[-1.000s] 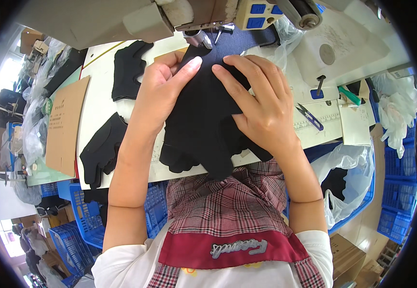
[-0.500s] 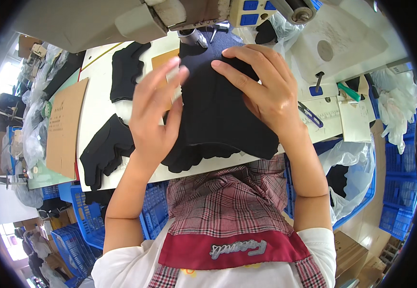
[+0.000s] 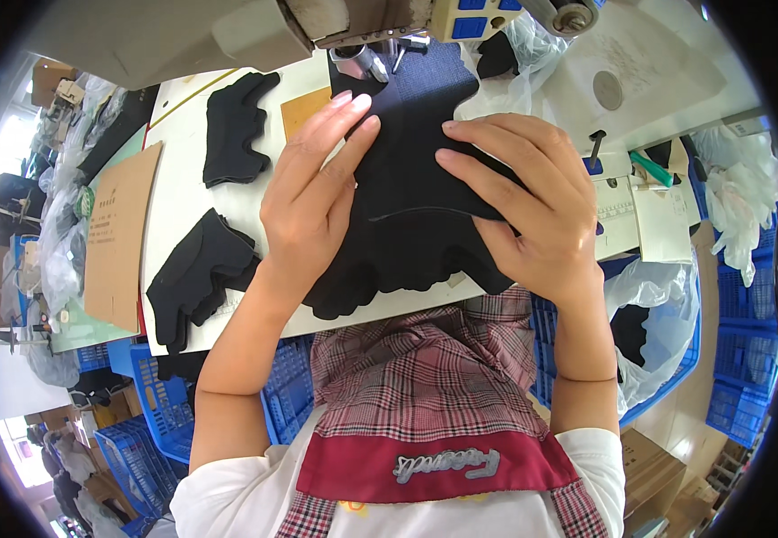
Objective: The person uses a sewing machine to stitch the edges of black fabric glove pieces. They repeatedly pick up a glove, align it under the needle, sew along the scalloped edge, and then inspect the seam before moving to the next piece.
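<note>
A black fabric piece [image 3: 411, 166] lies on the white machine table, its far end beneath the metal presser foot [image 3: 359, 65] of a sewing machine [image 3: 255, 36]. My left hand [image 3: 311, 193] rests along its left side, fingers stretched forward with the tips near the presser foot. On the right side lies my right hand [image 3: 537, 193], fingers extended over the cloth and thumb bent nearer to me. Neither hand grips anything visible. More black pieces with wavy edges [image 3: 407, 264] lie under the near edge of the top piece.
Two stacks of cut black pieces [image 3: 237, 130] [image 3: 196, 278] lie at the left of the table. Cardboard [image 3: 120, 238] stands farther left. A green-handled tool [image 3: 653, 169] is at the right. Blue crates [image 3: 160, 412] and a plastic-lined bin [image 3: 662, 305] sit below the table edge.
The top fabric piece has slid away from me, under the presser foot. My left hand has come down and right onto its side. My right hand has shifted right and toward me.
</note>
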`<state>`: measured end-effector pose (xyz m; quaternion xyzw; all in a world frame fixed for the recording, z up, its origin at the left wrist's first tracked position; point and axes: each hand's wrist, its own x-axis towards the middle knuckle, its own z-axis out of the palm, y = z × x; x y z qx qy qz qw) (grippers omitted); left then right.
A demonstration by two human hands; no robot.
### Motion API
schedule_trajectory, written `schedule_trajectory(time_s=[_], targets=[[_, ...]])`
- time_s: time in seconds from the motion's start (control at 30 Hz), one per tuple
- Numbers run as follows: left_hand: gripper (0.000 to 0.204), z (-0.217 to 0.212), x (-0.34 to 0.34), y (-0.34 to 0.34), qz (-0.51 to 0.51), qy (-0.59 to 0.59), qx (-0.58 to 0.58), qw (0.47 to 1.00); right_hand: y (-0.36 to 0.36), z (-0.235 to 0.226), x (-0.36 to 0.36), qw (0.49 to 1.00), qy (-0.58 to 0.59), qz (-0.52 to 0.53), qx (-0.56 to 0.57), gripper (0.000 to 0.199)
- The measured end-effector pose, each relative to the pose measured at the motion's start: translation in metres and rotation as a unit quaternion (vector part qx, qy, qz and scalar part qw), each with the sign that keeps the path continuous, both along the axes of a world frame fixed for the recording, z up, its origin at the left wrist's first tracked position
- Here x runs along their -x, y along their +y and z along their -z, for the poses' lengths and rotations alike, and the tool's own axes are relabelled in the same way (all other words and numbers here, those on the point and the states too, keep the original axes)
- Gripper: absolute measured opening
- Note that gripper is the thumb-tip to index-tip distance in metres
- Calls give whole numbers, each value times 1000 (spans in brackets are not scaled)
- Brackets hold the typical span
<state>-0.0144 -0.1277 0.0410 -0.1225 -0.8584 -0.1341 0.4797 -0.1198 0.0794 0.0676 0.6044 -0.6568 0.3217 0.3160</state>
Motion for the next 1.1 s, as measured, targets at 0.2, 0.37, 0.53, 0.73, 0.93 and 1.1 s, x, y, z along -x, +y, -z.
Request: schedule_trajectory(time_s=[0.2,0.37,0.53,0.73,0.93,1.1], targets=[[45,-2,9,-3,-8,13,-4,1000,-16,-8,-11,996,19,84,-36,51],[45,0,16,-2,-19,28,-16,999,-29,-5,-5,991,45,117,-36,50],[47,2,21,0,-37,36,-30,998,-35,-1,0,988,91,123,-19,38],[37,2,23,4,-70,51,-14,996,-39,0,4,989,98,109,5,36],[35,1,25,1,-74,56,21,995,-43,5,2,990,104,88,34,32],[24,-3,24,5,-94,51,11,994,-44,8,5,988,118,88,49,31]])
